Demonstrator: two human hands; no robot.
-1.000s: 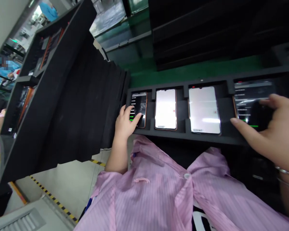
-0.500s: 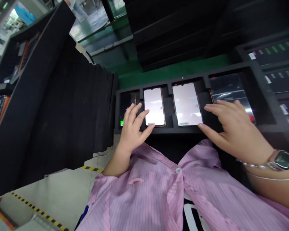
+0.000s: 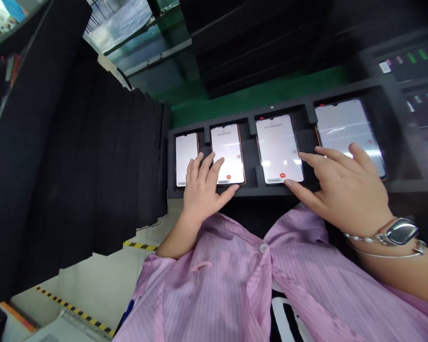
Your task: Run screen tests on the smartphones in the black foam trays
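Observation:
Several smartphones lie face up in the slots of a black foam tray (image 3: pixel 250 161), all with light screens. My left hand (image 3: pixel 204 192) is spread over the leftmost phone (image 3: pixel 186 154) and the second phone (image 3: pixel 227 152), its thumb at the second phone's lower edge. The third phone (image 3: pixel 276 147) shows a red round call button near its bottom. My right hand (image 3: pixel 345 185) has its fingers apart between the third phone and the rightmost phone (image 3: pixel 345 123), covering part of the latter. Its thumb tip is at the third phone's lower right corner. Neither hand grips anything.
Stacked black trays (image 3: pixel 128 156) rise on the left. More dark trays (image 3: pixel 271 42) stand beyond a green surface (image 3: pixel 260 86). At the right, another tray (image 3: pixel 424 95) holds items with green and white labels. Yellow-black tape (image 3: pixel 74 311) marks the floor.
The leftmost and rightmost screens have turned from dark to white. Text and red buttons have appeared on the middle two. My left hand has shifted slightly right, my right hand slightly left.

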